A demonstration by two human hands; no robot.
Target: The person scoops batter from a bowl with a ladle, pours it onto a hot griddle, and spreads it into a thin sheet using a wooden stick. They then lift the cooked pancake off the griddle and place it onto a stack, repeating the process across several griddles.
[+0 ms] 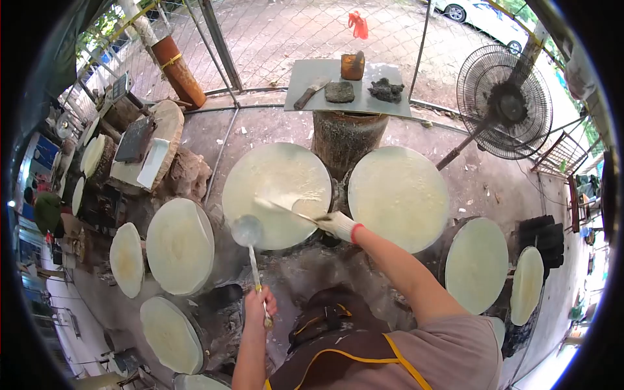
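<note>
Head: ladle [249, 234] in left hand [259, 307], handle toward wearer (bowl away).

Batter-coated round griddles [278, 192] on stoves

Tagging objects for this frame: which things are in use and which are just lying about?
In use:
- left hand gripping ladle
- gloved right hand holding scraper
- batter-coated round pan under the scraper

Lying about:
- fan
- slab with knife, cup
- neighbouring pan
</note>
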